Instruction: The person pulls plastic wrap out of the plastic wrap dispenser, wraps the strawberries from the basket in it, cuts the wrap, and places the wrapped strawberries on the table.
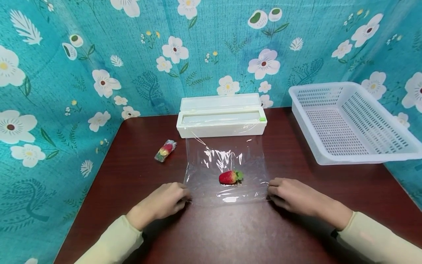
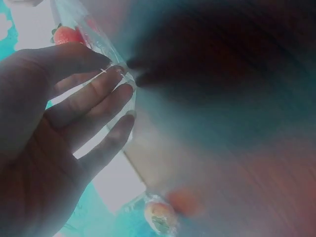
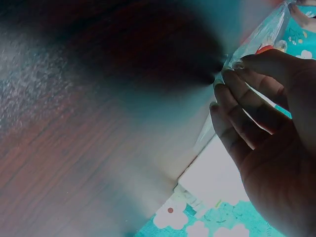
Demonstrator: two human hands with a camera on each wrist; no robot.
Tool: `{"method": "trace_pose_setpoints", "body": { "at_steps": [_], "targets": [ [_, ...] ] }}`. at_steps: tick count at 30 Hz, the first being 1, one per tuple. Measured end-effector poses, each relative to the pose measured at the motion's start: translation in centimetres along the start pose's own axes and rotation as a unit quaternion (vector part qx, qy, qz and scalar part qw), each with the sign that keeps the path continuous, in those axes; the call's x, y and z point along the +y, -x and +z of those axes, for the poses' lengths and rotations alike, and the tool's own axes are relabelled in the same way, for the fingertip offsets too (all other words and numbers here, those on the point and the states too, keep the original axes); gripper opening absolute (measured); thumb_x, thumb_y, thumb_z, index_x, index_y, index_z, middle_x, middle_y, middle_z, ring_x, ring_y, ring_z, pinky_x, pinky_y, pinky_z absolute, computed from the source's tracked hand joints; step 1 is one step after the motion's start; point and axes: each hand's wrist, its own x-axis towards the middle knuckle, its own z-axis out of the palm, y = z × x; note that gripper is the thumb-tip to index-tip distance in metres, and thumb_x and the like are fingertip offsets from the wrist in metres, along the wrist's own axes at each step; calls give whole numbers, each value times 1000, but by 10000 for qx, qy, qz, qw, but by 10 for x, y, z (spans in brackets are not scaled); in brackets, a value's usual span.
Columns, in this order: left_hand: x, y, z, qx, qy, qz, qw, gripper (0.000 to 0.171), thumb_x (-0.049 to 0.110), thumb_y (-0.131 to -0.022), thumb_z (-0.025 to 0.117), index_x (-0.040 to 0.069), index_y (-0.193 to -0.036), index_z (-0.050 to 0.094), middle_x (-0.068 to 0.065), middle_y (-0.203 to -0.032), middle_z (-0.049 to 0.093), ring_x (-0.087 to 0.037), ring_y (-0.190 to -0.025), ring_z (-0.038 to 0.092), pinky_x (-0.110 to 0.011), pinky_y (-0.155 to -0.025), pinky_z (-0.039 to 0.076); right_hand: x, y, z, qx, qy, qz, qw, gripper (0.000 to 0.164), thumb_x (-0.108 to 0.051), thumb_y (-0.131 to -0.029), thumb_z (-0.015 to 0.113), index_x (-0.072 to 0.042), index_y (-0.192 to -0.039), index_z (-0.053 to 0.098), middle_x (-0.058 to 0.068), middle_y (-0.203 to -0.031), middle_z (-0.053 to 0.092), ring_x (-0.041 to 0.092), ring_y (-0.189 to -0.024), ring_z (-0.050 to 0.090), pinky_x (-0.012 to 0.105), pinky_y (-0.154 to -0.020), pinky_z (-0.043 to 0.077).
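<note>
A sheet of clear plastic wrap [image 1: 211, 194] stretches over the table from a white wrap dispenser [image 1: 221, 129], whose lid stands raised. On the sheet lies a red strawberry [image 1: 228, 177], its green leaves pointing right. My left hand [image 1: 166, 200] pinches the near left corner of the wrap between thumb and fingers, as the left wrist view shows. At the near right corner my right hand [image 1: 293, 196] pinches the film the same way; the right wrist view shows its thumb [image 3: 261, 61] against the fingertips. Both hands stay low at the table top.
A strawberry wrapped in film [image 1: 166, 150] lies left of the dispenser. At the right stands a white perforated plastic basket [image 1: 329, 158]. Behind the dark red-brown table [image 1: 250, 234] hangs a turquoise flowered cloth [image 1: 211, 47].
</note>
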Motion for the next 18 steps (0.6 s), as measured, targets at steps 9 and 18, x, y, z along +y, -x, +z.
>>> {"method": "trace_pose_setpoints", "body": {
  "at_steps": [9,18],
  "targets": [
    [-10,2,1,56,627,110,9980,16,-5,-86,75,11,-86,70,6,-81,66,-5,-73,59,-27,-67,54,6,1,-1,4,-691,200,9974,23,-1,-89,75,-19,-84,61,-18,-79,50,-3,-71,50,23,-62,49],
    [-19,3,2,231,1114,351,9929,13,-6,-90,74,7,-94,76,0,-89,73,-6,-84,66,-27,-77,57,9,1,-5,-233,-1234,551,9906,18,0,-94,71,-17,-92,65,-13,-84,62,-3,-75,55,26,-64,52]
  ]
}}
